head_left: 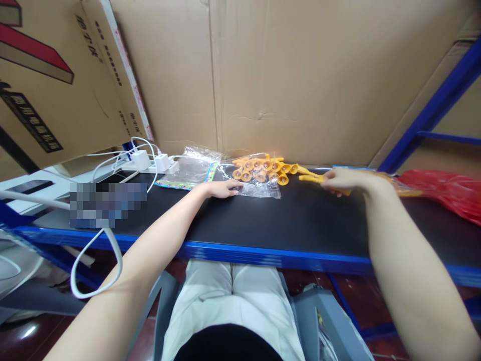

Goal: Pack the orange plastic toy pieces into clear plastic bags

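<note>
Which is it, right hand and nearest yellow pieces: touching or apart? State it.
Touching: the head view shows the right hand gripping yellow pieces, ends protruding.

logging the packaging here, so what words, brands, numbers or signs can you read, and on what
"用电脑机箱": black label on the left cardboard box, its first character unclear.
Larger characters on that box: too blurred.
Small print near them: too small.
Coloured edging of the clear bag: nothing legible.

On the table (281, 220), see horn-shaped pieces (260, 175) at centre, apparently partly inside a plastic bag (265, 190); find the left hand (223, 189) at the bag's near left edge, the right hand (342, 181) farther right on more pieces (310, 178); see a sack (439, 189) far right, chargers (141, 160) left, cardboard (300, 75) behind.
</note>
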`<state>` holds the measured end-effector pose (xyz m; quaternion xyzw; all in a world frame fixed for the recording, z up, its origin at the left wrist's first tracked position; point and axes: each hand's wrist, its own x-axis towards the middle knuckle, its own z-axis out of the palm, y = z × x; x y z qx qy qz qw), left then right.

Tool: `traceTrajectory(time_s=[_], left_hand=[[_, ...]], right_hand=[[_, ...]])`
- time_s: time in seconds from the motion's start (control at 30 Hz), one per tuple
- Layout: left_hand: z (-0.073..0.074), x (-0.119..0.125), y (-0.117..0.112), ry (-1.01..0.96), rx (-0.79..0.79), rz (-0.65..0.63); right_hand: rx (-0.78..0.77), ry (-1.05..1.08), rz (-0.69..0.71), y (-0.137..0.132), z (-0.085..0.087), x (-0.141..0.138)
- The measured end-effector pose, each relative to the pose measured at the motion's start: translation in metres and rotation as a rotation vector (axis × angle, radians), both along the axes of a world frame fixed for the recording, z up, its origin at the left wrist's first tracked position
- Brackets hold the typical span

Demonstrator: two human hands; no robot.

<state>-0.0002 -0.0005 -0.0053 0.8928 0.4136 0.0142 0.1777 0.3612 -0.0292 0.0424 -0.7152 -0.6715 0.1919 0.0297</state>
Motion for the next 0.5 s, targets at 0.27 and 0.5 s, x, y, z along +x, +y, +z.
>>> traceTrajectory(time_s=[0.27, 0.5], left_hand=[[-0.002, 0.0, 0.002, -0.023, 0.036, -0.067], [0.001, -0.002, 0.004, -0.067, -0.007, -0.11]], right_hand=[[-0.063, 0.159, 0.364, -0.022, 0.015, -0.034], [-0.026, 0.045, 0.414, -0.023, 0.009, -0.063]])
